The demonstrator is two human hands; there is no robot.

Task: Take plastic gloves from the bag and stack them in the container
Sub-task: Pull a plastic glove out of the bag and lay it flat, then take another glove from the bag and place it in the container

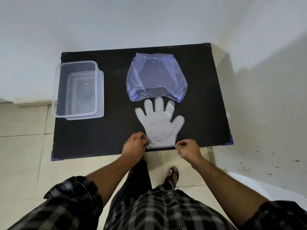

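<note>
A clear plastic glove [159, 122] lies flat on the black table [116, 133], fingers pointing toward the purple plastic bag [155, 77] just behind it. My left hand [135, 143] pinches the glove's cuff at its left corner. At the cuff's right corner, my right hand [188, 149] pinches the edge, close to the table's near edge. The clear rectangular container [78, 88] stands at the left of the table, apart from the glove, with nothing visible inside it.
The container sits on what looks like its clear lid [101, 97]. The table stands against a white wall [149, 22] on a tiled floor [25, 146]. My sandalled foot [172, 175] is under the near table edge.
</note>
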